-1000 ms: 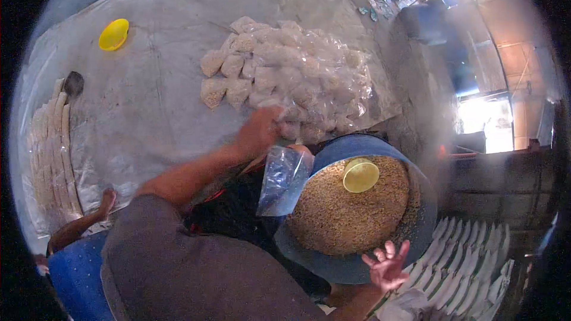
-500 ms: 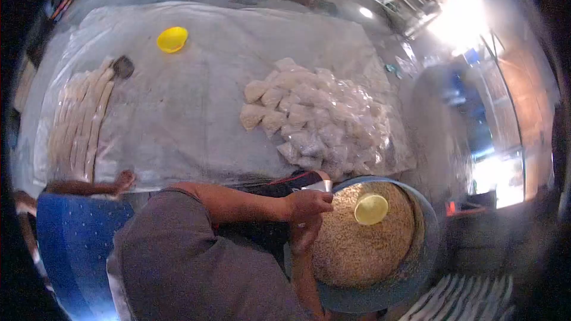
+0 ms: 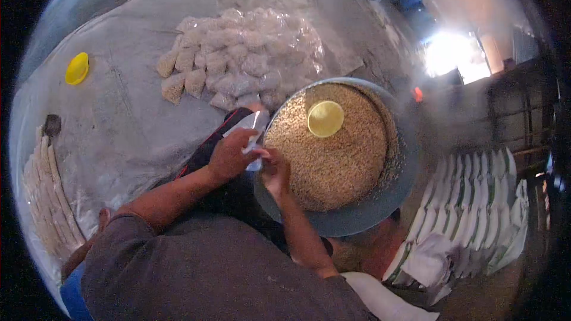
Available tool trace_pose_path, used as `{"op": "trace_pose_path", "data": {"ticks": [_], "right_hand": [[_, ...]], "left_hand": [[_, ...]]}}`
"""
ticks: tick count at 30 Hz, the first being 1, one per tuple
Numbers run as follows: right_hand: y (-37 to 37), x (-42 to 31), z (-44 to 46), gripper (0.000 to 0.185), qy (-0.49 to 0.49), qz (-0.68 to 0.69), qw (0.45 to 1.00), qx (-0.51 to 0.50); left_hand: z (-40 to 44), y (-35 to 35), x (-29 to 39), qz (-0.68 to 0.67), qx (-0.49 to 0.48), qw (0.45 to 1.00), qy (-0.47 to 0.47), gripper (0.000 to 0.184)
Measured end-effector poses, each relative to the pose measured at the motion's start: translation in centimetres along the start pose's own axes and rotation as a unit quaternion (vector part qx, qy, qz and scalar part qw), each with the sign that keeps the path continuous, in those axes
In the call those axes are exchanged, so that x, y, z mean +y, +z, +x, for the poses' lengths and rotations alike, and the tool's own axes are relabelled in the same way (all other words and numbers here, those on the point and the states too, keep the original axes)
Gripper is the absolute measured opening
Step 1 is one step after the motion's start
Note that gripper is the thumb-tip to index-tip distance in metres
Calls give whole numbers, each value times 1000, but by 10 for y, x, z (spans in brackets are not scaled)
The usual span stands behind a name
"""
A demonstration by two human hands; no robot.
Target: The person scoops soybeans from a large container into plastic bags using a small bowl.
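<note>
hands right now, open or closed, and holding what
Left hand: closed, fingers holding a plastic bag.
Right hand: closed, fingers pinching the same plastic bag.

Just left of centre, the left hand (image 3: 231, 153) and right hand (image 3: 276, 173) meet, fingers closed on a clear plastic bag (image 3: 258, 121). Beside them, a blue-grey tub (image 3: 342, 224) holds tan grain (image 3: 321, 172) and a pale yellow bowl (image 3: 325, 120). Filled bags (image 3: 238, 53) are heaped at upper centre; another bowl (image 3: 77, 69) (brighter yellow) sits upper left.
</note>
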State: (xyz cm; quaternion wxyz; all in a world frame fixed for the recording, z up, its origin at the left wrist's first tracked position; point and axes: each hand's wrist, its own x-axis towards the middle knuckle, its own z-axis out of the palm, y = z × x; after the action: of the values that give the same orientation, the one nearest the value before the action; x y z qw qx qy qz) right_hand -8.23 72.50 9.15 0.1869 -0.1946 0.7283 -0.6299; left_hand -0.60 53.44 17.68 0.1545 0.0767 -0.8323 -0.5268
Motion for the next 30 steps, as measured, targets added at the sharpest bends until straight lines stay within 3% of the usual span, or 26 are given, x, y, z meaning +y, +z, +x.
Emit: {"op": "trace_pose_path", "data": {"ticks": [1,2,4,5,7,8,9,11,12,13,14,15,17,19,20,21,22,23,26,28,29,30], "right_hand": [[-13,-4,-1,39,-63,-203,977,22],[-22,-3,-1,37,24,-85,991,105],[-34,4,3,33,188,159,935,256],[-30,9,3,31,231,123,940,218],[-31,18,-3,27,316,41,938,139],[-26,29,-8,26,253,45,955,148],[-12,36,-12,25,188,47,968,158],[-19,34,-5,25,65,-12,974,217],[-32,-2,-5,26,14,-73,961,267],[-47,-33,-10,27,-34,-134,939,316],[-64,-51,-20,28,-101,-164,952,238],[-82,-65,-34,29,-163,-193,954,161],[-98,-129,-62,33,-251,-363,896,-44],[-92,-89,-75,58,-161,-192,966,72],[-90,-76,-82,73,-117,-100,980,127],[-91,-82,-87,71,-25,54,991,123],[-93,-90,-93,69,64,212,964,145],[-98,-92,-90,67,97,255,951,146],[-116,-38,-113,43,48,124,968,213],[-117,-69,-121,29,105,-216,936,257],[-100,-115,-116,15,143,-250,925,249],[-99,-117,-106,15,112,-271,933,207]], "left_hand": [[0,-3,-11,46,15,998,29,48],[0,-9,-27,107,15,994,13,49],[8,-22,-50,228,21,973,-14,51],[15,-39,-22,316,-45,944,-83,52],[17,-35,13,363,23,925,114,55],[15,-27,26,375,60,901,211,56],[12,-14,32,247,-26,953,175,60],[9,17,31,-22,-192,977,94,70],[18,28,19,-235,-261,932,-91,78],[29,39,2,-424,-312,806,-272,86],[40,44,-7,-571,-338,609,-435,94],[48,30,6,-637,-392,539,-387,105],[63,30,32,-631,-353,572,-387,103],[73,54,46,-598,-363,613,-367,90],[72,73,48,-562,-407,671,-262,85],[66,90,49,-517,-442,717,-151,80],[59,104,50,-466,-465,752,-36,75],[52,108,60,-519,-497,687,-108,65],[45,122,18,-519,-533,627,-231,64],[49,105,7,-369,-660,645,-111,53],[44,97,4,-280,-658,695,-70,50],[41,82,22,-198,-616,761,-47,44]]}}
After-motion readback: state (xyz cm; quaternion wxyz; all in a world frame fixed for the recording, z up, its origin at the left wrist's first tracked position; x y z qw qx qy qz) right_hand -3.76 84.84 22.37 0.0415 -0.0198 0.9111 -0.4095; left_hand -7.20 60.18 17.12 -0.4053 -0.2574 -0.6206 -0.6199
